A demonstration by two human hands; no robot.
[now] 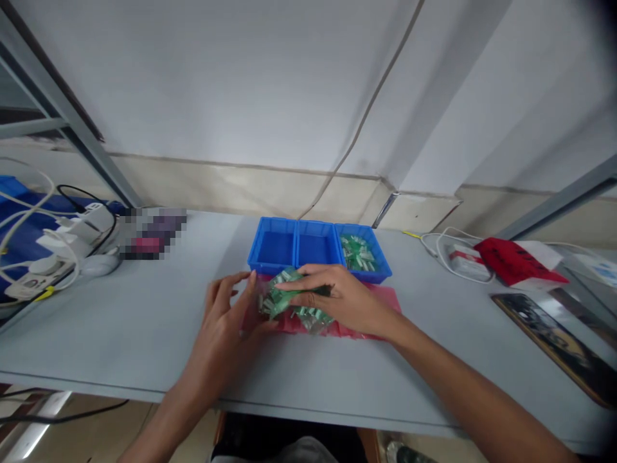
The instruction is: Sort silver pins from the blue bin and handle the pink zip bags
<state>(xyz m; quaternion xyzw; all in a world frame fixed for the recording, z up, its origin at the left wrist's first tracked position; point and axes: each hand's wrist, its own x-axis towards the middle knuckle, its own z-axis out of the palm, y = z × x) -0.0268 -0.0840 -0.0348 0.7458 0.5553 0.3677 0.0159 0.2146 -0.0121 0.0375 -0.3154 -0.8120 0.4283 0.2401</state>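
My right hand [332, 296] is closed over a bunch of small green-and-clear packets [282, 302], pinching some between thumb and fingers. What is inside the packets is too small to make out. My left hand [224, 318] rests at the left side of the pile with its fingers apart, the fingertips close to the packets. Beneath the pile lies a pink sheet or bag [385, 296]. Just behind it stand three joined blue bins [272, 269]. The right bin holds a heap of similar green packets [357, 253]; the bare floors of the left and middle bins show.
Power adapters with tangled cables [72, 238] and a white mouse [100, 262] lie at the left. On the right are a red-and-white packet [518, 262], a small white box [465, 260] and a phone [554, 341]. A wall closes off the back of the table [120, 321].
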